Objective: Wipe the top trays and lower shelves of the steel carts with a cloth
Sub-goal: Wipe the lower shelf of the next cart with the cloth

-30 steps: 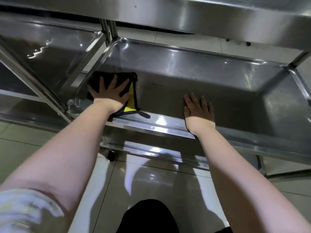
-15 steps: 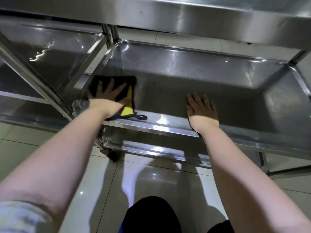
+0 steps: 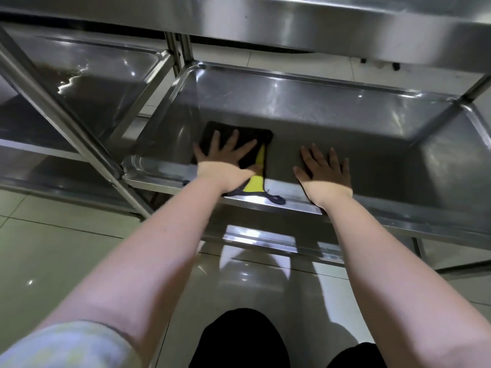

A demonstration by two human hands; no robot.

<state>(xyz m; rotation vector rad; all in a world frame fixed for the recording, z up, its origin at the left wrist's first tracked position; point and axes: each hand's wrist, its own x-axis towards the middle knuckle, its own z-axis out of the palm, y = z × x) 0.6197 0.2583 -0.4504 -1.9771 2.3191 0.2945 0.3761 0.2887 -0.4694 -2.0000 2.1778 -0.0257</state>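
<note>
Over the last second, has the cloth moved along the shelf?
Yes. The cloth has slid right, away from the shelf's left front corner, toward the right hand.

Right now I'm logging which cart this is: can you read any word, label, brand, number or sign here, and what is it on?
None: no text can be read on the steel shelf, the cloth, the neighbouring cart or the patterned sleeve.

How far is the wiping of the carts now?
Done: nothing certain; top tray shows only its edge. In hand: left hand presses the cloth on this lower shelf, right hand flat beside it. Left: the rest of it, and the neighbouring shelf, apparently stained.
</note>
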